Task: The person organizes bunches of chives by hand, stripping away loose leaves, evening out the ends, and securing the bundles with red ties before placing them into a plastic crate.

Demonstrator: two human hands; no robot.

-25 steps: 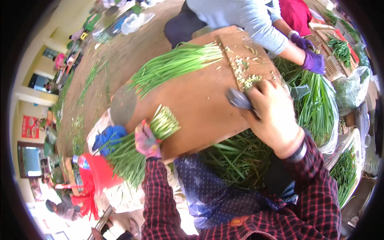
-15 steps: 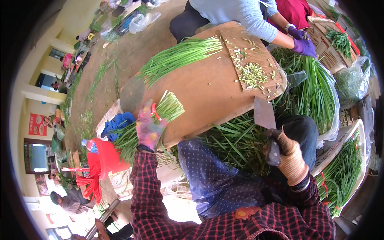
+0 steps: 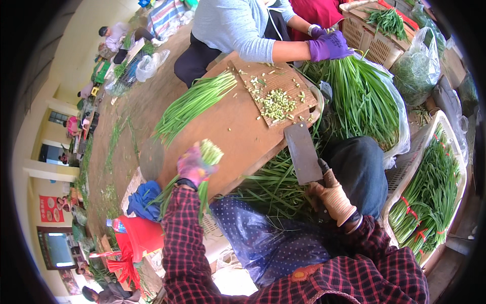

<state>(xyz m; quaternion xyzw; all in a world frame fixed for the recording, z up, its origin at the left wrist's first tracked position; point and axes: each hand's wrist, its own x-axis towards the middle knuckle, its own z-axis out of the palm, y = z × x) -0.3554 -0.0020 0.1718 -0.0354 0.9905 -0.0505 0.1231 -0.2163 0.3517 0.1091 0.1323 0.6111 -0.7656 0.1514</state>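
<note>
— What is the tabletop (image 3: 228,126) like?
— Matt brown wood, smooth, with a rougher wooden cutting board (image 3: 298,99) on it.
— And the cleaver (image 3: 302,153)?
— Dull grey metal blade, no shine.
— The gloves?
— Knitted cloth on the left hand (image 3: 193,166) and right hand (image 3: 334,198); the sleeves are checked cloth. The apron (image 3: 263,238) is glossy plastic.

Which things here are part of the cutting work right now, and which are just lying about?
In use:
- left hand gripping a bundle of green stalks
- right hand holding a flat steel cleaver
- round wooden chopping board
- pile of chopped green bits

Lying about:
- red plastic container
- blue cloth
- white crate of tied greens
</note>
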